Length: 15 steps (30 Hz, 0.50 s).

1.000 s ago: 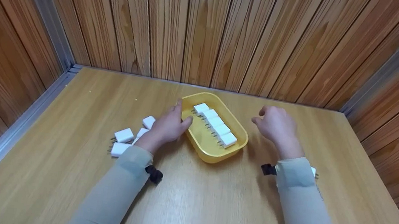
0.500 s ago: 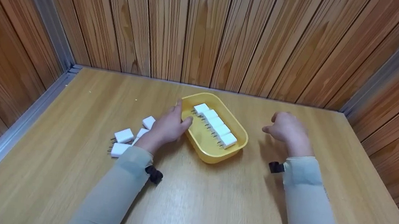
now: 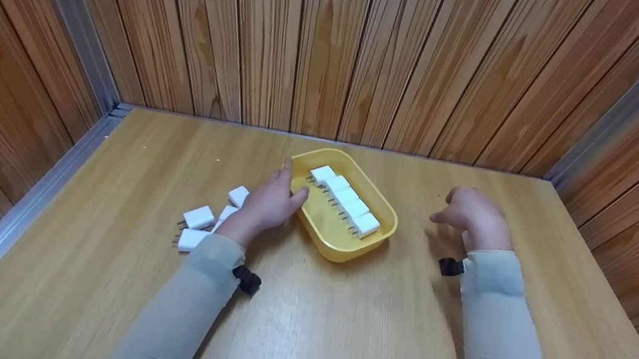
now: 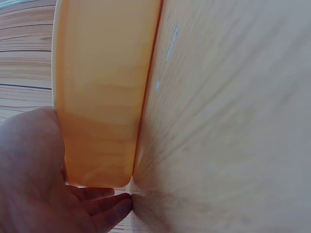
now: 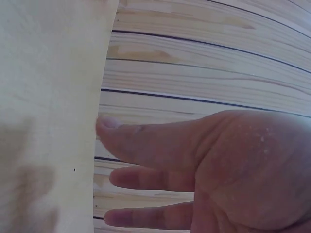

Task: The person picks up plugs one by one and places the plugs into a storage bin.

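Observation:
My left hand (image 3: 272,201) holds the left side of a yellow plastic tray (image 3: 384,231), thumb over the rim and fingers along the outer wall. In the left wrist view the fingers (image 4: 114,213) reach past the end of the tray wall (image 4: 104,97), close to the tabletop. Inside the tray, several white plug adapters (image 3: 347,195) lie in a slanted row, prongs toward the left. My right hand (image 3: 476,217) is over the table right of the tray. In the right wrist view its thumb (image 5: 155,141) and two fingers (image 5: 150,178) extend with nothing between them.
More white plug adapters (image 3: 198,217) lie loose left of the tray, partly covered by my left hand and wrist. Wood-panelled walls (image 3: 329,52) enclose the table (image 3: 324,339) at the back and both sides.
My right hand has drawn away from the tray, to the right and slightly nearer my body. A white piece seen earlier beside the right wrist is now hidden. Left hand and tray stay put.

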### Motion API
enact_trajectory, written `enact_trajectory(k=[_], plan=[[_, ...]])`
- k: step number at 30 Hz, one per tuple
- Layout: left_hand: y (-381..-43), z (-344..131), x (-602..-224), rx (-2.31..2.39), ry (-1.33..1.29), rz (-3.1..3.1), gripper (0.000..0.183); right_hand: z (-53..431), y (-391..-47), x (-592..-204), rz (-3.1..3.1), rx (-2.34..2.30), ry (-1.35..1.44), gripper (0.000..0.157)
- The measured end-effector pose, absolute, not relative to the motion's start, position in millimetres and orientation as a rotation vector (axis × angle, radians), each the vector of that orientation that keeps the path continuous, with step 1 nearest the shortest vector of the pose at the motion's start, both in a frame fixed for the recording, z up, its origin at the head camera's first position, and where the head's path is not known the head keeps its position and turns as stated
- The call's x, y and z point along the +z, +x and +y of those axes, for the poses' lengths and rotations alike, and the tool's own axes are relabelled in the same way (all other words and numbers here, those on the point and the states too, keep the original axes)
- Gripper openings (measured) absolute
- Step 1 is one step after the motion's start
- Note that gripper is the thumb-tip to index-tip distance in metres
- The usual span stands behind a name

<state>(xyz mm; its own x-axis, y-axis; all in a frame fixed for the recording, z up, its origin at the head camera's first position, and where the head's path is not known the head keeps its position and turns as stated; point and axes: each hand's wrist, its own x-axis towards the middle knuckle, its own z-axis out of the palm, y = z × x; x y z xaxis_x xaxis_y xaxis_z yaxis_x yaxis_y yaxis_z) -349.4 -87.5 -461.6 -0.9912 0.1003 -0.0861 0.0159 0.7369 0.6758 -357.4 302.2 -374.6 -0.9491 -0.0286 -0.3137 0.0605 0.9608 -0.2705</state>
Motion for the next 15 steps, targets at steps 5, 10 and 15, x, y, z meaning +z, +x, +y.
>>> enact_trajectory(k=[5,10,15], plan=[[-349.6,-87.9,-462.2,1.105,0.093,2.814,0.094,309.8,-356.2,-375.0,2.735,-0.441,0.06,0.068],[-349.9,-87.5,-462.6,1.107,0.089,2.807,0.094,317.3,-355.5,-378.6,2.703,-0.454,0.094,0.066],[-349.7,-87.8,-462.5,1.107,0.1,2.81,0.093,324.4,-354.7,-381.3,2.674,-0.498,0.101,0.064]])
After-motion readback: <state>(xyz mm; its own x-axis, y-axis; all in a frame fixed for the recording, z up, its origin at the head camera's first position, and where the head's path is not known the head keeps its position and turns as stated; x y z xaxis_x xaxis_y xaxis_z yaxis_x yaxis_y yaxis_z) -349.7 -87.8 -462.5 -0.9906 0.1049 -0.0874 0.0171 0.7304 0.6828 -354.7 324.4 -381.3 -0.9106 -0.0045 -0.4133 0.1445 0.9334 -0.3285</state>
